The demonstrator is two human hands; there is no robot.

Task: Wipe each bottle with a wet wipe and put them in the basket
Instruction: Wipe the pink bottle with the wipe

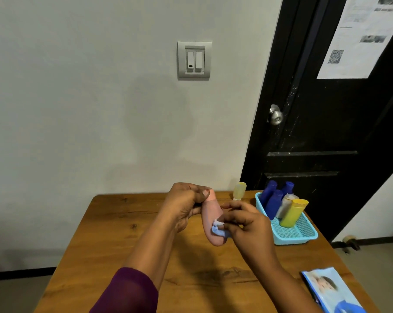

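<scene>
While the left hand (186, 204), coming out of a purple sleeve (132, 292), curls its fingers and thumb round the cap end of a pink bottle (210, 219), it holds that bottle tilted in the air above a wooden table (123, 222). Far above the hands, a double light switch (194, 61) sits on the pale wall. The right hand (245, 224) pinches a small bunched wet wipe (218, 230) (white and pale blue) against the bottle's lower, near end. Just right of the hands, at the table's far edge, a pale yellow bottle (239, 190) stands on its cap, just beside a turquoise mesh basket (303, 236). Inside the basket, three blue bottles (273, 203), a greyish bottle (285, 205) and a bright yellow bottle (293, 213) lean together. At the near right corner of the table lies a light blue wipes packet (328, 290). Behind the basket is a black door (326, 132) with a round metal knob (276, 116) and a printed paper notice (360, 35).
</scene>
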